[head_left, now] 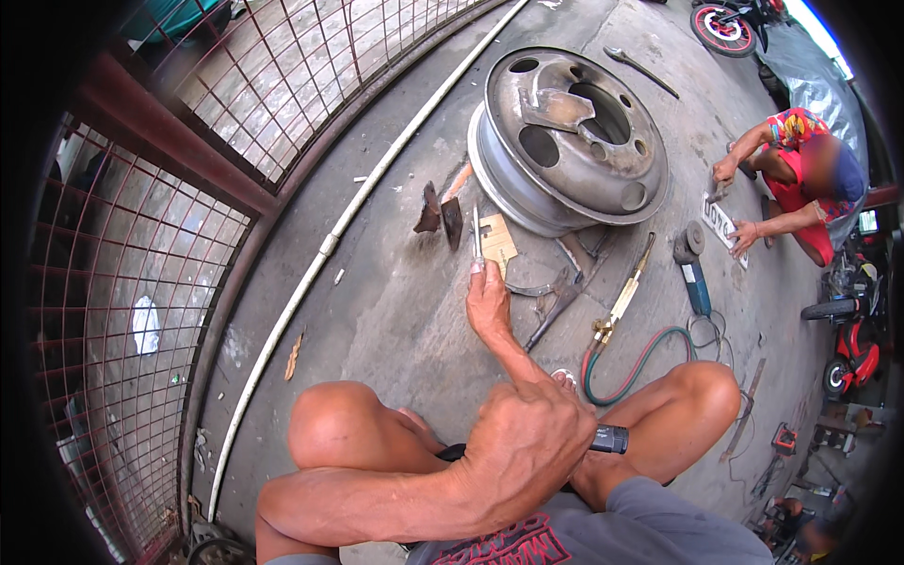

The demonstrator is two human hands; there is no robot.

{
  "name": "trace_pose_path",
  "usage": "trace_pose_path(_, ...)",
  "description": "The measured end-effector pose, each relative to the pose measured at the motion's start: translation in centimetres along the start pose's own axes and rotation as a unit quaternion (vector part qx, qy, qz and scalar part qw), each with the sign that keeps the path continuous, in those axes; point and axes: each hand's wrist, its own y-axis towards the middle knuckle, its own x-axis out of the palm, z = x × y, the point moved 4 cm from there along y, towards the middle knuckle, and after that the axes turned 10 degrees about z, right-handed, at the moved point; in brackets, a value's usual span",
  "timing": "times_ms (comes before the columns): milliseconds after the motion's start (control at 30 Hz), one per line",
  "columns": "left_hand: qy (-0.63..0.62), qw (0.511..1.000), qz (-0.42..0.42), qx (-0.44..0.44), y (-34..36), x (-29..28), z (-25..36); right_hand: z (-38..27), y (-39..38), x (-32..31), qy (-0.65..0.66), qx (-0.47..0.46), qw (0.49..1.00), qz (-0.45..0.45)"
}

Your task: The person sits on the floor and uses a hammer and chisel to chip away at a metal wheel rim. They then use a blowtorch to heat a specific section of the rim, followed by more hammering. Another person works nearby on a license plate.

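My right hand point(488, 292) points forward, fingers closed on a thin metal tool point(476, 226) beside a tan cardboard piece point(496, 247). My left hand point(537, 424) is curled over my right forearm, near a black cylinder point(612, 439); what its fingers hold is hidden. Ahead lies a steel wheel rim point(527, 122) with a metal piece on top. Dark bent plates point(428, 212) stand left of the tool. A metal frame point(556, 301) is under the rim's near edge. A brass torch point(621, 297) with red and green hoses lies to the right.
A red mesh fence point(141, 273) and long white pipe point(330, 245) run along the left. An angle grinder point(694, 282) and wrench point(640, 72) lie on the floor. A co-worker point(810, 188) crouches at right, both hands on a white plate point(716, 226). Motorcycles point(847, 353) stand beyond.
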Motion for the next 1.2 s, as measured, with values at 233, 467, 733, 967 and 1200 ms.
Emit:
trace_pose_path(233, -0.013, 1.0, 0.01, -0.006, 0.4, 0.0, 0.2, 2.0, 0.5, -0.7, -0.041, -0.026, 0.999, 0.011)
trace_pose_path(467, -0.017, 1.0, 0.006, -0.001, 0.3, -0.5, 0.2, 1.7, 0.5, -0.2, -0.062, -0.056, 0.996, -0.012)
trace_pose_path(733, -0.022, 1.0, 0.012, 0.009, 0.2, 0.0, 0.5, 1.4, -0.6, -0.7, -0.065, -0.029, 0.997, -0.025)
trace_pose_path(967, -0.013, 0.999, 0.04, 0.007, -0.1, -0.6, 0.3, -1.3, -3.3, 0.8, -0.102, -0.117, 0.939, -0.307)
trace_pose_path(1200, -0.035, 0.999, 0.003, 0.009, -0.6, -0.5, 0.4, 2.1, -1.0, -1.5, -0.123, 0.061, 0.99, -0.028)
